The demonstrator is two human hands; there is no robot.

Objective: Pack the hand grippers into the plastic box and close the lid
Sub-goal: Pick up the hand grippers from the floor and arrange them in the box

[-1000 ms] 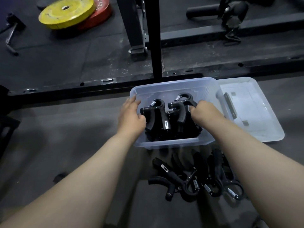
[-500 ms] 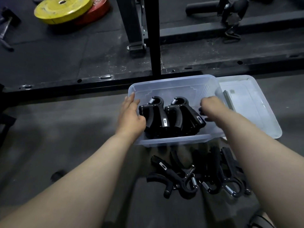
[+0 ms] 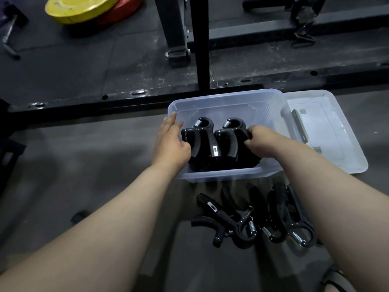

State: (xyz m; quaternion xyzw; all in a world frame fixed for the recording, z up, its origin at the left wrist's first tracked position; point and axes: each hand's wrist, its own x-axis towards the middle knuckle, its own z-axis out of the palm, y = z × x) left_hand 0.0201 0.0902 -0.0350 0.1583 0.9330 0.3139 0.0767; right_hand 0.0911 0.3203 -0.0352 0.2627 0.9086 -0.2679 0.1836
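Grippers [image 3: 210, 140] stand upright in the plastic box [image 3: 223, 95], left hand [image 3: 170, 146] flat against them, right hand [image 3: 261, 140] curled round one. Loose grippers [image 3: 240, 224] lie outside its near wall (right hand nearer).

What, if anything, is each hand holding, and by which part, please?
The right hand grips the rightmost hand gripper by its outer handle; the left hand holds nothing, only pressing the leftmost hand gripper.
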